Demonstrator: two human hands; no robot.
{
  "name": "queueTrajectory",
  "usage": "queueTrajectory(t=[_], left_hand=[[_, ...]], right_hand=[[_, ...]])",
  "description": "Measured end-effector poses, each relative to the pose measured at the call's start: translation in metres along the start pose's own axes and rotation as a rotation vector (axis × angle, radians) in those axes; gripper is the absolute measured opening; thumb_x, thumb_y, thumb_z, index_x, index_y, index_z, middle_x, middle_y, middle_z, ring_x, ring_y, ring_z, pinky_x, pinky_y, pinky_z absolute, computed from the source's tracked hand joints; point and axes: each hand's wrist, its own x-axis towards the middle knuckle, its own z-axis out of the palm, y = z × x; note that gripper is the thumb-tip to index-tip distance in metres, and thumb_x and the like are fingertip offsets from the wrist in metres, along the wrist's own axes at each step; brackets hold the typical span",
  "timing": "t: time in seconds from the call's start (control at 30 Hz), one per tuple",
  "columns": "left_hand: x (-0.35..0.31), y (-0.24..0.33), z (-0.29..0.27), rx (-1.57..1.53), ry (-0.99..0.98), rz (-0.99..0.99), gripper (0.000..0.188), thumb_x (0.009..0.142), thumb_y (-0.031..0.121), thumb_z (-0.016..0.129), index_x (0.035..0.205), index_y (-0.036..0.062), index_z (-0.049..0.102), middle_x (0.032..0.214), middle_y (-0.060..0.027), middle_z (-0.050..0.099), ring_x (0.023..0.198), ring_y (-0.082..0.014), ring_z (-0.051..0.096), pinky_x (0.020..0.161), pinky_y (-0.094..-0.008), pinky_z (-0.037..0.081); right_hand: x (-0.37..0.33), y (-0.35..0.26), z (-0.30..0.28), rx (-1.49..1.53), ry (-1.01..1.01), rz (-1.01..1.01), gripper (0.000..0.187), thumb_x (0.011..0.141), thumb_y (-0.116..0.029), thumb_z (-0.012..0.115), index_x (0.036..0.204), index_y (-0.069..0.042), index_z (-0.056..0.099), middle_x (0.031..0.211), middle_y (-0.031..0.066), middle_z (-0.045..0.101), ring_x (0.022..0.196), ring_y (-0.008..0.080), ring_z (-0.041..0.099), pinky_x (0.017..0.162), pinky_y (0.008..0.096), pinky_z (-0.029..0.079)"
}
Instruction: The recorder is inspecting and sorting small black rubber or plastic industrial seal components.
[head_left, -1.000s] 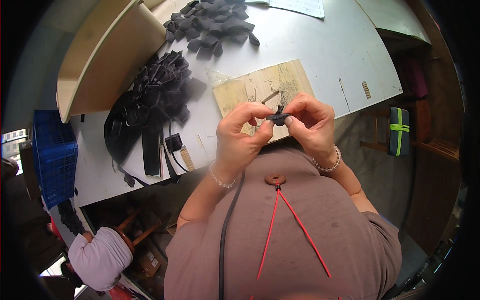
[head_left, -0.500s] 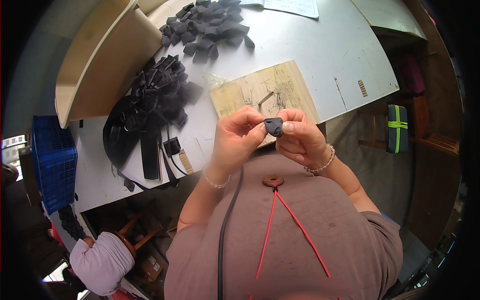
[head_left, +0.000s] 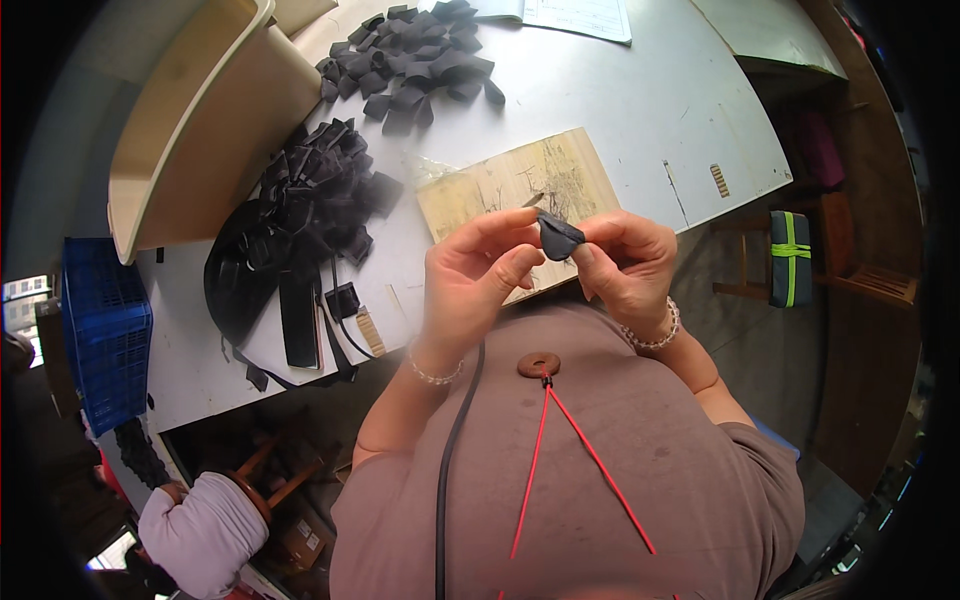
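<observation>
A small piece of folded black fabric [head_left: 560,238] is held up over the near part of a wooden board. My right hand [head_left: 628,258] pinches its right edge between thumb and forefinger. On the other side, my left hand [head_left: 478,268] has thumb and forefinger apart, with the forefinger tip at the fabric's upper left corner. Behind the fingers, the wooden board [head_left: 470,200] lies on the table, marked with dark scratches. A thin pointed strip [head_left: 535,200], perhaps a blade, shows just above the fabric, partly hidden.
On the white table [head_left: 590,90], a pile of black fabric loops [head_left: 425,65] lies at the back and another black heap [head_left: 325,185] at the left. A beige curved panel [head_left: 190,120] stands far left, above a blue crate [head_left: 105,330]. Another person [head_left: 205,530] sits lower left.
My left thumb has come off the fabric and its fingers have spread. The fabric has turned and now looks pointed, while my right hand has shifted slightly right.
</observation>
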Motion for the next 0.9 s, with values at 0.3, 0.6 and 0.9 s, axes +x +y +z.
queueTrajectory(t=[0.3,0.6,0.9], left_hand=[[0.001,-0.007,-0.013,-0.173,-0.096,-0.089,0.018,0.085,0.004,0.064,0.101,-0.0035,0.064,0.083,-0.0066,0.065,0.072,-0.0097,0.059,0.063,-0.0224,0.049],[0.001,-0.013,-0.006,-0.372,-0.146,-0.246,0.012,0.085,0.013,0.059,0.092,0.0031,0.061,0.064,0.0042,0.047,0.051,-0.0032,0.038,0.045,-0.0160,0.032],[-0.003,-0.001,-0.015,-0.437,-0.338,-0.445,0.016,0.091,0.020,0.056,0.089,0.0041,0.057,0.056,0.0079,0.037,0.043,-0.0017,0.029,0.038,-0.0177,0.023]], right_hand=[[0.002,0.001,0.003,-0.271,-0.216,-0.097,0.011,0.076,0.006,0.062,0.086,0.002,0.066,0.066,0.0021,0.064,0.051,0.0026,0.052,0.047,0.0174,0.040],[0.000,0.026,-0.006,0.996,-0.376,0.539,0.017,0.093,-0.014,0.048,0.098,-0.001,0.058,0.045,-0.0070,0.032,0.033,0.0033,0.028,0.030,0.0183,0.028],[0.009,0.030,-0.013,0.961,-0.416,0.666,0.014,0.090,-0.013,0.051,0.090,0.000,0.056,0.045,-0.0064,0.033,0.032,0.0022,0.025,0.028,0.0188,0.025]])
